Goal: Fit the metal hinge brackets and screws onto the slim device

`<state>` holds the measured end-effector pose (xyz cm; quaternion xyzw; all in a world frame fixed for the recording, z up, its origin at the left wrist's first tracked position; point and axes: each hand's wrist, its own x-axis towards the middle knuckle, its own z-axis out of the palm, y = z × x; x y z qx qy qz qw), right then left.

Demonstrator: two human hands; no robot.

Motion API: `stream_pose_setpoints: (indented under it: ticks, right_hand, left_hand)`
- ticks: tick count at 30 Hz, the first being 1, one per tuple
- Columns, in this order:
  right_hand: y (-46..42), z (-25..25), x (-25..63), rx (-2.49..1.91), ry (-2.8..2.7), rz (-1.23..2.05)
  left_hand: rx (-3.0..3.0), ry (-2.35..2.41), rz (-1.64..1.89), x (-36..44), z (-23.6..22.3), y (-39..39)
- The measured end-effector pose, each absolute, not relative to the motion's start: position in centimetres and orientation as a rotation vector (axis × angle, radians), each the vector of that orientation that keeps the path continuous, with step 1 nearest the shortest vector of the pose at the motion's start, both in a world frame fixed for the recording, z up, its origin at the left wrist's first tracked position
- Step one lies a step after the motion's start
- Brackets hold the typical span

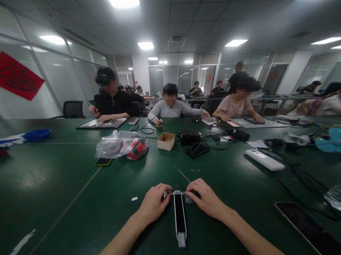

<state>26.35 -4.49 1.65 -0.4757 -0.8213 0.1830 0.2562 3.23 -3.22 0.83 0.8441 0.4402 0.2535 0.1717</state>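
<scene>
Your left hand (154,201) and right hand (205,199) both pinch the far end of the long black device (180,216), lying flat on the green table (68,198) between your forearms. Work looks underway; the fingers hide what is fitted.

Cardboard box (165,141), plastic bag (120,144), phone (311,236)

No legible text, brand or number is found. Dark characters are seen on the red paper sign (13,75) at the upper left of the frame, but cannot be read. A printed label is noted on the white bar (265,159) at right of centre; too small to read.
</scene>
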Motion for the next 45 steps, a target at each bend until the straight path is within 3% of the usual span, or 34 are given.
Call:
stream_pose_setpoints:
  ticks: [45]
  right_hand:
    - [-4.2,1.2,26.5,-1.22,-2.251,0.458]
  left_hand:
    - [2.411,1.257,0.693,3.3,0.7,-3.1]
